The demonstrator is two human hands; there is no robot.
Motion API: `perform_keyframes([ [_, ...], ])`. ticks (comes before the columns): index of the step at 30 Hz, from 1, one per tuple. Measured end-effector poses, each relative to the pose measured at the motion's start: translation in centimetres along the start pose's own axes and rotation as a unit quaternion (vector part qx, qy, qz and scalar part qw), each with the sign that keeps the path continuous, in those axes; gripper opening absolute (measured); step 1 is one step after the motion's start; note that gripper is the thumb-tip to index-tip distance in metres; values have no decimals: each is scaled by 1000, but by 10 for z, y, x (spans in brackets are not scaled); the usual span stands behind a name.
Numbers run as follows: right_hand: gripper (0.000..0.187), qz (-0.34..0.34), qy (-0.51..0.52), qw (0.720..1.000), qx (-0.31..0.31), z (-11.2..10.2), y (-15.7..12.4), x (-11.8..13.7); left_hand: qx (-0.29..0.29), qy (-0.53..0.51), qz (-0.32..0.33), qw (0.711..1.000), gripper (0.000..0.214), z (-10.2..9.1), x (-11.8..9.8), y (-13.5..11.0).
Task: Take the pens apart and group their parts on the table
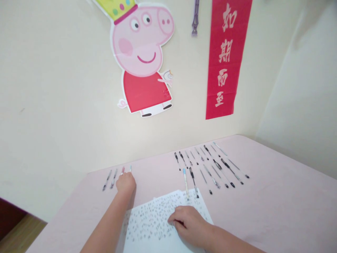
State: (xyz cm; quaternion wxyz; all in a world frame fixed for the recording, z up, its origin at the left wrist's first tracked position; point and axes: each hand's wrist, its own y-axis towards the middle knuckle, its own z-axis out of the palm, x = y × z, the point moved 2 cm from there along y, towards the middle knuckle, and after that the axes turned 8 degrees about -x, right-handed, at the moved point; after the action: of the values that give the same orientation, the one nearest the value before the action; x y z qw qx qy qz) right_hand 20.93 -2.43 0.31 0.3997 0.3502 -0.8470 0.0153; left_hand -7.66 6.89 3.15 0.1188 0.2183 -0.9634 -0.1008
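Observation:
My left hand (126,182) reaches to the far left part of the table, its fingers curled down over the lower ends of two pens. A pink-ended pen (123,170) and a light-blue-ended pen (131,168) stick out beyond the fingers. The hand seems closed on a pen, though the fingertips are hidden. Left of it lie two clear pens with dark ends, one being a clear pen (106,180). My right hand (188,225) rests on the written paper sheets (152,218), loosely curled, thumb near forefinger, with no object showing in it.
Several pens and refills lie in slanted rows at the right, among them a black-capped pen (231,170). A light-blue-capped pen (185,182) overlaps the paper's top edge. The pink table (276,211) meets a wall with a pig cutout (146,63) and a red banner (228,59).

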Motion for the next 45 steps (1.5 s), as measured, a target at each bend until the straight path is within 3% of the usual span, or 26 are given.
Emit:
perform_keyframes([
  [7,32,-1,0,1000,-7,0,-1,0,1,4,-25,1000,37,10,16,16],
  [10,32,1,4,1000,-8,0,0,0,-5,5,-28,1000,35,6,16,15],
  [13,32,0,5,1000,-8,0,0,1,-52,9,-16,998,36,-4,7,9],
  [15,32,-2,4,1000,-7,0,0,1,-98,2,31,995,35,-12,-11,2],
  [18,33,-6,-3,1000,-2,0,0,1,-118,-30,116,986,34,-20,-55,-11],
  [21,34,-9,-9,1000,-2,0,1,1,-94,-118,207,967,38,-27,-110,-22],
  [26,35,-19,-10,1000,-4,0,1,0,-24,-170,188,967,33,-33,-175,-27],
  [31,35,-18,-1,1000,-3,0,1,0,21,-159,161,974,39,-33,-203,-20],
  [35,35,-13,-5,1000,9,0,2,0,45,-149,166,974,37,-32,-208,-17],
  [38,36,-13,-5,1000,7,1,1,0,54,-138,171,974,35,-31,-198,-16],
  [41,36,-7,-18,1000,17,2,1,-1,47,-122,160,978,34,-28,-174,-16],
  [45,35,-10,-24,1000,17,2,1,-1,18,-97,126,987,37,-20,-127,-21],
])
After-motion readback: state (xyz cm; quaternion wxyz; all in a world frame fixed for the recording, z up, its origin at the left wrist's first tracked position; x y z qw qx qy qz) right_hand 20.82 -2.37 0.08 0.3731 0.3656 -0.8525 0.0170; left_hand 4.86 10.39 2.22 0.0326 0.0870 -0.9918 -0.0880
